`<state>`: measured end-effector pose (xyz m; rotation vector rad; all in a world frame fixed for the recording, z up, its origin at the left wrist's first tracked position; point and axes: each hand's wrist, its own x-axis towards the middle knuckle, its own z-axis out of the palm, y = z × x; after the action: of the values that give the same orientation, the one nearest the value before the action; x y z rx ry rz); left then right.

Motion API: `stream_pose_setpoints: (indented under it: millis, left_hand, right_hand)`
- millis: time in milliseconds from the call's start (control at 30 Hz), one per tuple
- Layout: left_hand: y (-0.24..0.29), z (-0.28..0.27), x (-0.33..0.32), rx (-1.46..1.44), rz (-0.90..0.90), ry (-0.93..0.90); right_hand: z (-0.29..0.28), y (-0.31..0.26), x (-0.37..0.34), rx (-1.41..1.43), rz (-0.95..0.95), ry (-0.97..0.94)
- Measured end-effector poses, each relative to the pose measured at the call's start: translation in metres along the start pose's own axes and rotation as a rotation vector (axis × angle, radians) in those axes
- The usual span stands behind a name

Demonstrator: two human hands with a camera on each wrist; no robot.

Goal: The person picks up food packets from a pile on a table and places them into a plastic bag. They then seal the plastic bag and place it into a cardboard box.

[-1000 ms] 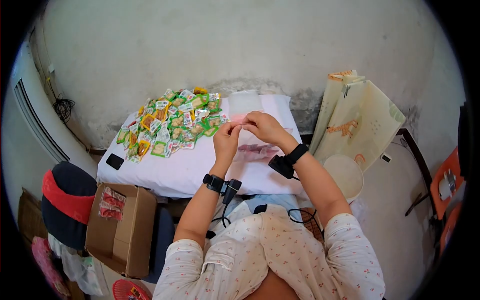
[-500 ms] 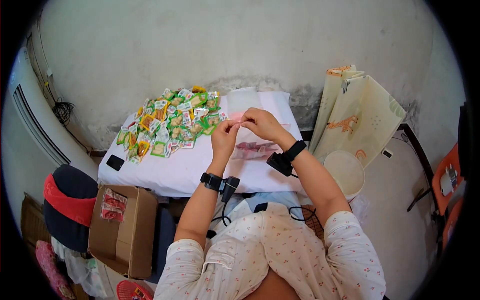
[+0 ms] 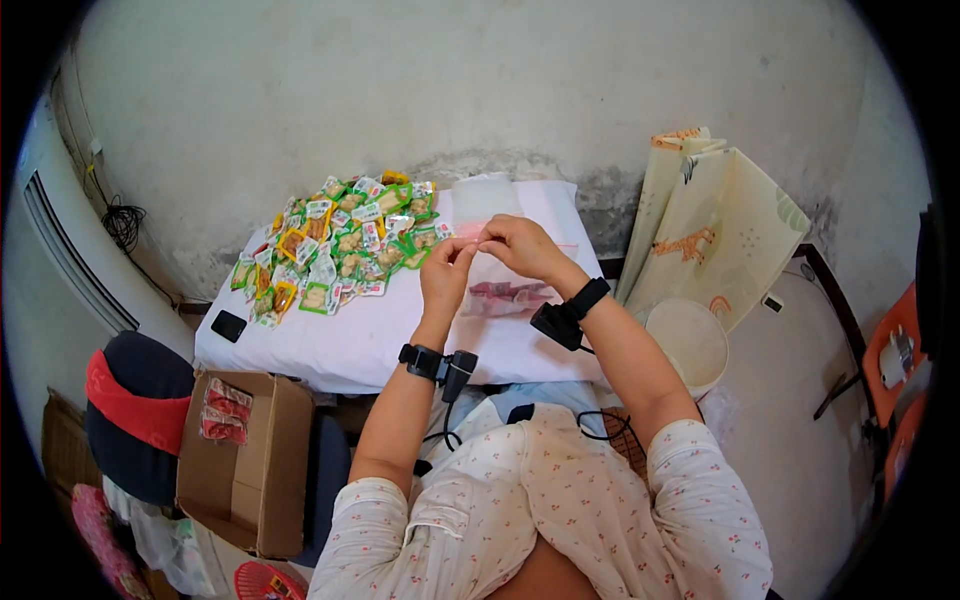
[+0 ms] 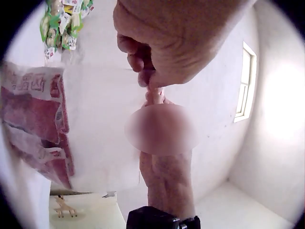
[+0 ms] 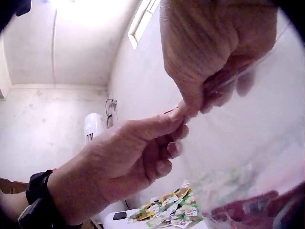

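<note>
A clear plastic zip bag (image 3: 515, 299) with a thin red line along its top hangs over the front of the table, dark red packets (image 4: 33, 114) lying low inside it. At its top left corner my left hand (image 3: 447, 280) pinches the edge between thumb and forefinger. Right beside it, my right hand (image 3: 525, 248) pinches the same edge, the two sets of fingertips meeting. The right wrist view has the bag's film running down from the right hand (image 5: 219, 47), with the left hand (image 5: 119, 155) at its corner. Part of the right hand is blurred in the left wrist view.
Many small green and yellow snack packets (image 3: 345, 240) are heaped on the table's left, a black phone (image 3: 228, 325) near them. Clear bags (image 3: 483, 198) lie behind my hands. A cardboard box (image 3: 280, 460) holding red packets stands at lower left, a pale bucket (image 3: 688, 345) at right.
Both hands stay together at the bag's top edge, with only slight shifts of the fingers. The bag's top edge now spreads out more visibly to the right.
</note>
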<state>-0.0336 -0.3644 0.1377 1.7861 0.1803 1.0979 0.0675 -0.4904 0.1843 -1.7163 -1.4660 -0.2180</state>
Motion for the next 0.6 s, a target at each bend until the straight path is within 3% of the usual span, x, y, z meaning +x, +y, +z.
stream_pose_setpoints:
  millis: [267, 333, 467, 600]
  left_hand:
    - [-0.011, -0.002, 0.004, -0.016, -0.181, 0.030]
    - [-0.006, -0.002, 0.004, 0.139, 0.093, 0.051]
    - [0.001, -0.005, 0.008, 0.169, 0.130, -0.045]
    - [0.004, -0.009, 0.008, 0.192, 0.037, -0.073]
  right_hand:
    - [-0.010, 0.013, -0.009, -0.101, -0.002, 0.032]
    - [-0.011, 0.011, -0.009, -0.099, 0.014, 0.023]
    - [-0.013, 0.007, -0.008, -0.123, 0.000, 0.007]
    - [-0.014, 0.011, -0.009, -0.094, 0.000, -0.001]
